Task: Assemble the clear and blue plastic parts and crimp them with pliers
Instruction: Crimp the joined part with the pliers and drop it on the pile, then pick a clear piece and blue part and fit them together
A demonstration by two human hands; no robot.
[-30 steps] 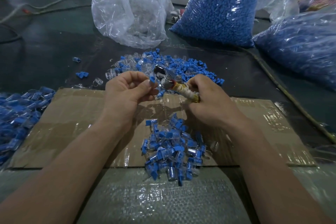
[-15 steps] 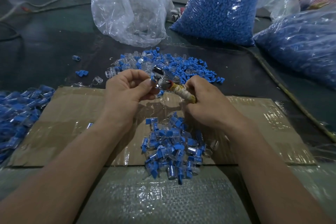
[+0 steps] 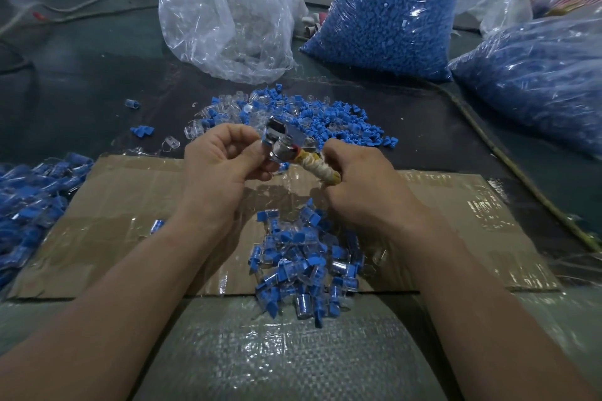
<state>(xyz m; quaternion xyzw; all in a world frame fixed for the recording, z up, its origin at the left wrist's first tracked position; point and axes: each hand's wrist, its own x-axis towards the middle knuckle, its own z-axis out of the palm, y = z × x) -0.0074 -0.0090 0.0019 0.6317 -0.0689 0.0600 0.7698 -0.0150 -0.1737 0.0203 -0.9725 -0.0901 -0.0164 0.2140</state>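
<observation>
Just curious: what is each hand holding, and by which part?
The right hand grips the pliers by the wrapped handle; the left hand pinches a small blue part at the jaws.

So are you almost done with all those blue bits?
Not nearly. Done: a pile of joined pieces lies on the cardboard. In hand: the left hand pinches a small blue part at the pliers, which the right hand grips. Left: a heap of loose clear and blue parts beyond the hands, plus full bags of blue parts.
</observation>
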